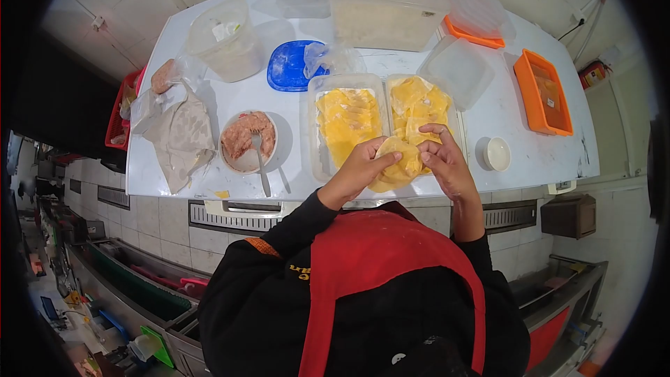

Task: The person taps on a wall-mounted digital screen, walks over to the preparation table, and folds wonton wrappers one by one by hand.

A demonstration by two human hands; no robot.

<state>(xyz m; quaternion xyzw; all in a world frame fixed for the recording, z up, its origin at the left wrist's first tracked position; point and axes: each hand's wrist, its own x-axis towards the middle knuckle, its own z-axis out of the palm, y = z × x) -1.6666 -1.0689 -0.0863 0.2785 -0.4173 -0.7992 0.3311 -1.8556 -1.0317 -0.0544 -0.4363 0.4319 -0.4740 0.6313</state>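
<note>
In front of my apron, my left hand [357,169] pinches the left edge of a thin yellow dough wrapper [396,176]. My right hand [449,165] grips the same wrapper at its right side, thumb and fingers closed on it. Whether anything lies inside the wrapper I cannot tell. Just beyond my hands are two clear plastic trays side by side. Yellow folded pieces [349,122] lie in overlapping rows in the left one; yellow dough sheets [421,100] fill the right one, partly behind my right hand. Pinkish minced meat [244,132] sits in a white bowl [275,141] with a fork [261,160] resting in it.
A small white bowl [497,154] stands to the right, with an orange basket [520,77] beyond. A blue lid [285,73], a clear tub [222,45] and a large plastic bin [384,17] stand farther back. A grey cloth-like sheet [183,136] lies at left.
</note>
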